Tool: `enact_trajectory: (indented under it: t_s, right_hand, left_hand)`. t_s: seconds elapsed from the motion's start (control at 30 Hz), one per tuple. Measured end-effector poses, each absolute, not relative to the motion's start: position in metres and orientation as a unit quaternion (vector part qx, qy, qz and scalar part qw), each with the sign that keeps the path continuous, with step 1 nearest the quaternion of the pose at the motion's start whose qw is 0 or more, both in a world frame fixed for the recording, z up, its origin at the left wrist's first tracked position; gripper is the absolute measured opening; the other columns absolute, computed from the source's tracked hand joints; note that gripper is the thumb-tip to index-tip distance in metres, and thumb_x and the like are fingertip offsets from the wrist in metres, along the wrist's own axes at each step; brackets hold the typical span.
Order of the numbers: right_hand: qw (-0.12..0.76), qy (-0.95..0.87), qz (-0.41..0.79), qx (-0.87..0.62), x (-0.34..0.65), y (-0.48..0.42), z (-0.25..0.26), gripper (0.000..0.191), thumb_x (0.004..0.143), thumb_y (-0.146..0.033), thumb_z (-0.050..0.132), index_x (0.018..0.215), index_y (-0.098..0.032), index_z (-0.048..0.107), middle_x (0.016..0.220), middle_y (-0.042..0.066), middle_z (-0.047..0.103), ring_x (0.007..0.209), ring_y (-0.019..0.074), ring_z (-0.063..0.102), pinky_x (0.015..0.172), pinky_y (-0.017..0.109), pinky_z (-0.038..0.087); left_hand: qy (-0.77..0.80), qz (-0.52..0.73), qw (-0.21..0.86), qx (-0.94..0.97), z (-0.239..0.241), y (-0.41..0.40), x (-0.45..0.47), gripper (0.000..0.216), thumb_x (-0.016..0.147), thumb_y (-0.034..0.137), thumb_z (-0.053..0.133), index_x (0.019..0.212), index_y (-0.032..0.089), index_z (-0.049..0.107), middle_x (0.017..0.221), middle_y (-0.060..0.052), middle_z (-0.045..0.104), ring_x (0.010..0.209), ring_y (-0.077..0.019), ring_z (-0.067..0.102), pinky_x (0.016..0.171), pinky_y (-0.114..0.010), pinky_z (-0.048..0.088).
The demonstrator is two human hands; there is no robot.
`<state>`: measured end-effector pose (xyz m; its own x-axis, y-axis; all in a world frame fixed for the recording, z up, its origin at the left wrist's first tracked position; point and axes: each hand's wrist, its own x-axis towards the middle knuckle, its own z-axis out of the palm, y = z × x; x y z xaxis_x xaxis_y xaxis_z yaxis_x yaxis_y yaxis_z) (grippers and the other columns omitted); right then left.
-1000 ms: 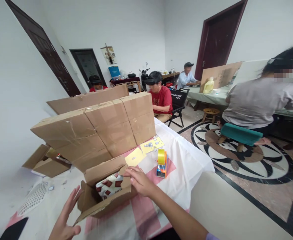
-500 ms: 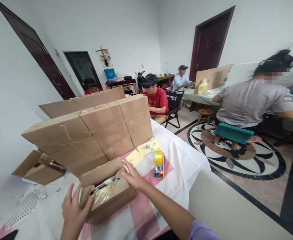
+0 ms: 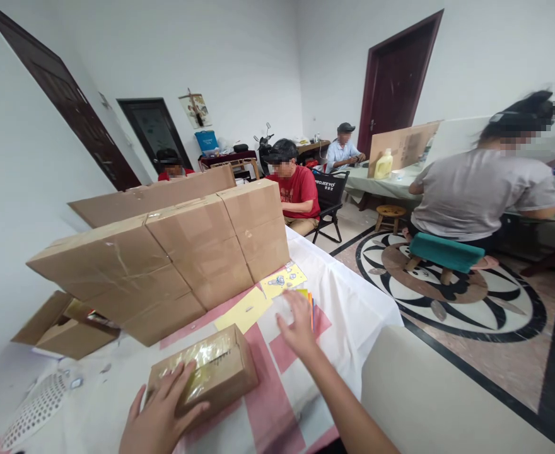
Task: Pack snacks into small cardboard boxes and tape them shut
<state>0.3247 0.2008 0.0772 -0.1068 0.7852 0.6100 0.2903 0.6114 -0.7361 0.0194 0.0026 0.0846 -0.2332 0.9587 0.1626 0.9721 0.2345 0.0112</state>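
A small cardboard box (image 3: 227,372) stands on the cloth in front of me, its top flaps folded down and strips of clear yellowish tape shining across them. My left hand (image 3: 166,400) lies on the box's near left part with the fingers spread over the top. To the right, my right hand (image 3: 299,325) is at the tape dispenser, fingers curved and apart. Most of the dispenser is hidden behind that hand; only a bit of the yellow roll and the orange edge (image 3: 311,302) of the frame show.
Large taped cartons (image 3: 202,252) form a wall across the table. Yellow printed sheets (image 3: 244,309) lie before them. An opened carton (image 3: 76,331) and a white perforated piece (image 3: 36,403) are at the left. Several people sit beyond, one in a red shirt (image 3: 301,192).
The box's raised flaps have been folded down. My left hand has moved onto its top. My right hand has left the box and moved right to the tape dispenser.
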Motion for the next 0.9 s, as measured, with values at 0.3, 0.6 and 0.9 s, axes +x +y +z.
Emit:
enact_trajectory:
  t_s: [0.3,0.6,0.9]
  right_hand:
    - [0.522,-0.535,0.435,-0.502,0.364,0.262,0.023,0.060,0.075,-0.044,0.071,0.125,-0.017,0.051,0.113,0.011,0.064,0.085,0.0233,0.070,0.070,0.038,0.060]
    - [0.470,-0.619,0.499,-0.383,0.374,0.237,0.022,0.028,0.081,-0.046,0.067,0.093,-0.020,0.066,0.088,0.004,0.074,0.085,0.0243,0.070,0.077,0.036,0.056]
    - [0.518,-0.533,0.614,-0.266,0.357,0.157,0.041,0.038,0.091,-0.058,0.059,0.104,-0.022,0.059,0.089,0.004,0.070,0.076,0.0221,0.070,0.072,0.036,0.057]
  left_hand:
    - [-0.798,0.007,0.084,-0.596,0.085,0.007,0.037,0.066,0.083,0.053,0.059,0.146,0.033,0.054,0.155,-0.010,0.051,0.142,-0.0369,0.047,0.118,-0.062,0.023]
    - [-0.818,-0.043,0.018,-0.573,0.108,0.005,0.046,0.068,0.084,0.060,0.055,0.146,0.031,0.053,0.146,-0.012,0.060,0.132,-0.0368,0.056,0.118,-0.072,0.005]
    - [-0.727,-0.289,-0.039,-0.622,0.143,0.009,0.123,0.044,0.091,0.059,0.049,0.110,0.029,0.075,0.113,-0.009,0.076,0.109,-0.0291,0.068,0.102,-0.046,0.049]
